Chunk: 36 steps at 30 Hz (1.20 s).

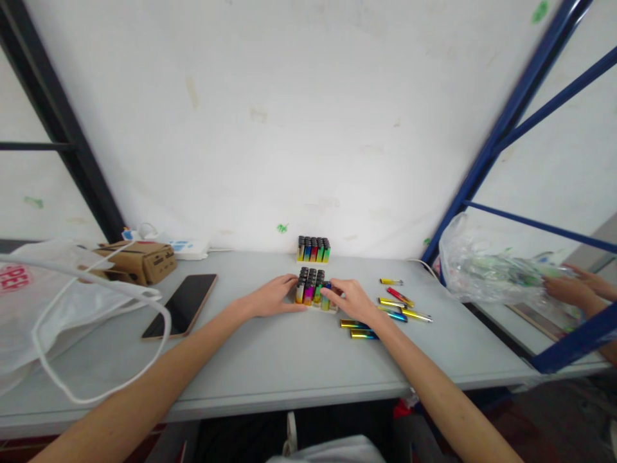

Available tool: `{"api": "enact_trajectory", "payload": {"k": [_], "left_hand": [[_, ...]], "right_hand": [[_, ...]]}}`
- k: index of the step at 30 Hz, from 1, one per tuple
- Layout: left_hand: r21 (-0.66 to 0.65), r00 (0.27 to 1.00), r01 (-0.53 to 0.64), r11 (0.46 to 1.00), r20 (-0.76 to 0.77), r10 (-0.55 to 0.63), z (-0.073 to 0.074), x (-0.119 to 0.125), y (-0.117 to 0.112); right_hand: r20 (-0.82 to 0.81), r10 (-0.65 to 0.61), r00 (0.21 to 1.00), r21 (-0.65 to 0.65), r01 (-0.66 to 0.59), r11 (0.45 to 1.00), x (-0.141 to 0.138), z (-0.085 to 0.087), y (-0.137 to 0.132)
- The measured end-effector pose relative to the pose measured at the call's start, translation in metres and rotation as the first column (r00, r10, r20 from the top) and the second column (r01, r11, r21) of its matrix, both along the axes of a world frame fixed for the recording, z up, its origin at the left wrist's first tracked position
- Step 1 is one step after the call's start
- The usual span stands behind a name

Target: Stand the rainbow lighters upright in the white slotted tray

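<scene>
A clear tray (332,309) of upright, coloured lighters (308,294) with black tops stands in the middle of the desk. My left hand (272,297) steadies its left side, thumb along the front edge and fingers behind. At the right end of the tray, my right hand (354,299) pinches a blue-green lighter (326,294) standing upright among the others. Behind them, against the wall, sits a second filled lighter tray (313,249). Several loose lighters (396,302), yellow, red and blue, lie right of my right hand, and a couple are partly under my forearm.
A phone (182,306), a cardboard box (139,260) and a white plastic bag with a white cable (166,321) occupy the left side. On the right, beyond a blue metal frame (501,138), another person's hands (571,286) handle a clear plastic bag (482,263).
</scene>
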<state>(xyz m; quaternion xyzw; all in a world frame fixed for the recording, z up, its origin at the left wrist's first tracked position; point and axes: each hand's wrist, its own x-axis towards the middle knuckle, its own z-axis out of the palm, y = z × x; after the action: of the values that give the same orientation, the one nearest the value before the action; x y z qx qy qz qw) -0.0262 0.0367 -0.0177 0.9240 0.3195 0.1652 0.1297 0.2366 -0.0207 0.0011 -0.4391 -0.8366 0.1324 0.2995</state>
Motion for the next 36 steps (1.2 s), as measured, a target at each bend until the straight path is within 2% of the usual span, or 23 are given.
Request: {"api": "enact_trajectory", "payload": {"k": [2, 8, 14, 18, 21, 24, 26, 28, 30, 34, 36], "left_hand": [[0.0, 1.0, -0.001, 1.0, -0.015, 0.001, -0.001, 0.0, 0.001], [-0.016, 1.0, -0.001, 1.0, -0.019, 0.001, 0.0, 0.001, 0.001], [-0.009, 1.0, 0.002, 1.0, -0.015, -0.002, 0.0, 0.0, 0.0], [0.006, 1.0, 0.012, 1.0, -0.011, -0.012, 0.0, 0.0, 0.0], [0.006, 1.0, 0.01, 1.0, -0.014, -0.009, 0.0, 0.0, 0.0], [0.005, 1.0, 0.003, 1.0, -0.015, -0.003, 0.0, 0.0, 0.0], [0.002, 1.0, 0.001, 1.0, -0.014, -0.001, 0.0, 0.0, 0.0], [0.004, 1.0, -0.004, 1.0, -0.02, 0.004, -0.001, 0.0, 0.001], [0.013, 1.0, -0.005, 1.0, -0.024, 0.005, -0.002, 0.0, 0.002], [0.017, 1.0, -0.007, 1.0, -0.014, 0.008, -0.003, -0.001, 0.004], [0.011, 1.0, -0.017, 1.0, -0.017, 0.018, -0.004, -0.001, 0.004]], "right_hand": [[-0.025, 0.006, 1.0, -0.01, -0.007, 1.0, -0.001, 0.0, 0.0], [0.07, 0.038, 0.997, 0.018, -0.039, 0.999, -0.002, -0.001, 0.002], [0.068, 0.046, 0.997, 0.006, -0.047, 0.999, -0.001, -0.002, 0.001], [0.069, 0.067, 0.995, -0.045, -0.064, 0.997, -0.002, -0.003, 0.0], [0.206, 0.007, 0.978, 0.0, -0.008, 1.0, -0.006, -0.003, 0.0], [0.378, -0.101, 0.92, 0.093, 0.071, 0.993, -0.012, -0.003, -0.001], [0.422, -0.124, 0.898, 0.104, 0.088, 0.991, -0.015, -0.003, -0.002], [0.396, -0.092, 0.914, 0.065, 0.072, 0.995, -0.014, -0.002, -0.002], [0.293, -0.025, 0.956, -0.012, 0.03, 0.999, -0.005, 0.004, -0.001], [0.023, 0.009, 1.0, -0.107, -0.006, 0.994, 0.032, 0.029, -0.006], [0.029, 0.054, 0.998, -0.186, -0.047, 0.981, 0.054, 0.041, -0.016]]}}
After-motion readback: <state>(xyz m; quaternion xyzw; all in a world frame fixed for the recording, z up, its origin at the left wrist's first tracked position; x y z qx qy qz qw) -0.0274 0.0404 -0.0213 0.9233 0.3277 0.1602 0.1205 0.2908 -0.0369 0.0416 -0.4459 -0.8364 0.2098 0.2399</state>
